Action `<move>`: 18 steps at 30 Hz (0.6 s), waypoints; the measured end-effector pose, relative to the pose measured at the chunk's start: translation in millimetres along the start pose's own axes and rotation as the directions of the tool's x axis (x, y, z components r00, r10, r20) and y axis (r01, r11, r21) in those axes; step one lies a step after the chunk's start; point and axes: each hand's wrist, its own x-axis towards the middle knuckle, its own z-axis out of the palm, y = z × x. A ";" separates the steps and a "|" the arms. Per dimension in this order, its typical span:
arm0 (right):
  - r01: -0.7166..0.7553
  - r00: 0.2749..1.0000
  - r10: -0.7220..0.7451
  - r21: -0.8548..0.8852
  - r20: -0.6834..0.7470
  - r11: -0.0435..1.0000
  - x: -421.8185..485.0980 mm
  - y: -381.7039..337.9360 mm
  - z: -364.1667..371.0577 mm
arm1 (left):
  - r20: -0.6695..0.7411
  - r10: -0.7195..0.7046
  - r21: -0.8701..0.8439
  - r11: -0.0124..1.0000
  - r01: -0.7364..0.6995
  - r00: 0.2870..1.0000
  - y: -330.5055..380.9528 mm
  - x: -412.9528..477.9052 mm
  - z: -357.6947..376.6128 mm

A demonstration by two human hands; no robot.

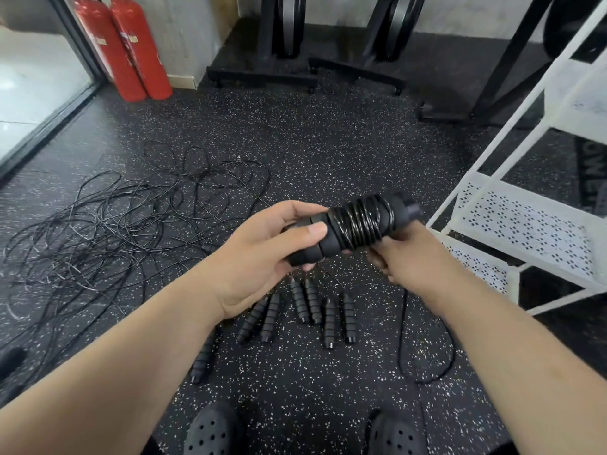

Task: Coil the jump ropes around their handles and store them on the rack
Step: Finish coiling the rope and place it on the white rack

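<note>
The coiled jump rope (pixel 356 224), wound around its paired handles, is held level in mid-air above the floor (pixel 328 142), just left of the white rack (pixel 525 221). The left hand (pixel 262 254) grips its near end, thumb lying on top. The right hand (pixel 410 254) cups the far end from beneath, fingers curled. Both forearms reach forward. Loose handles (pixel 308 303) lie below, and tangled ropes (pixel 115 218) lie toward the floor's left edge.

Black handle pair (pixel 354 226), cord coiled tight round middle, lying crosswise, raised just left of white rack (pixel 525 221). Loose handles (pixel 308 300) on floor lower left of rack; tangled cords (pixel 115 218) farther left.
</note>
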 end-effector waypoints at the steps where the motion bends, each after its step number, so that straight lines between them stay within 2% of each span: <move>1: 0.057 0.998 -0.058 -0.084 -0.007 0.995 -0.3 0.4 7.4 | -0.069 -0.004 0.006 1.000 0.005 0.998 -1.7 2.5 0.5; 4: 0.193 0.981 -0.185 -0.335 0.055 0.922 -3.8 3.5 31.8 | -0.290 -0.020 0.050 0.998 0.035 0.957 -8.1 10.5 -2.4; 7: 0.227 0.974 -0.198 -0.473 0.110 0.851 -11.4 4.6 51.0 | -0.496 -0.004 0.258 0.954 0.151 0.869 -12.7 15.5 -9.8; 9: 0.251 0.968 -0.213 -0.536 0.134 0.806 -16.4 3.1 56.2 | -0.561 0.024 0.403 0.881 0.248 0.828 -13.3 15.1 -14.3; 11: 0.276 0.960 -0.247 -0.622 0.135 0.733 -20.3 -0.9 53.4 | -0.546 0.066 0.570 0.760 0.313 0.835 -14.0 13.3 -18.6; 14: 0.297 0.948 -0.288 -0.690 0.132 0.660 -20.4 -6.5 40.7 | -0.456 0.081 0.753 0.565 0.336 0.886 -16.4 11.4 -26.3; 18: 0.317 0.941 -0.304 -0.702 0.149 0.637 -15.7 -9.7 20.7 | -0.311 0.051 0.842 0.479 0.250 0.949 -19.2 8.5 -24.7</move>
